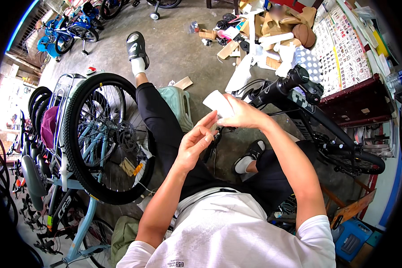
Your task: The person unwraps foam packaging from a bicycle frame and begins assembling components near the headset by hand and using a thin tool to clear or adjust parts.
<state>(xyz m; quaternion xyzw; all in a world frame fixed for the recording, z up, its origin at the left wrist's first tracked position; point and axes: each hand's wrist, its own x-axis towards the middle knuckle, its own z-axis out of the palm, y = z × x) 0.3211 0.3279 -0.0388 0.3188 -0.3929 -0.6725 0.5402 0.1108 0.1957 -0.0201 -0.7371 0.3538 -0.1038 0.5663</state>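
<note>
My right hand (243, 112) holds a white, curved piece of paper or thin foam sheet (218, 102) between thumb and fingers. Just left of it, my left hand (195, 144) is raised with its fingers loosely bent and apart. Its fingertips come close to the right thumb; whether they touch I cannot tell. Both hands are above the gap between my spread legs. To the right a black bicycle (306, 107) stands with its handlebar stem near my right forearm. A loose bicycle wheel (71, 138) with a black tyre is upright beside my left leg.
A pale green plastic stool (177, 105) is beyond my left knee. Cardboard and white wrapping (277, 35) lie heaped ahead, with a basketball (304, 35). Several bicycles crowd the left, including a light blue frame (82, 228). A blue case (352, 239) lies lower right.
</note>
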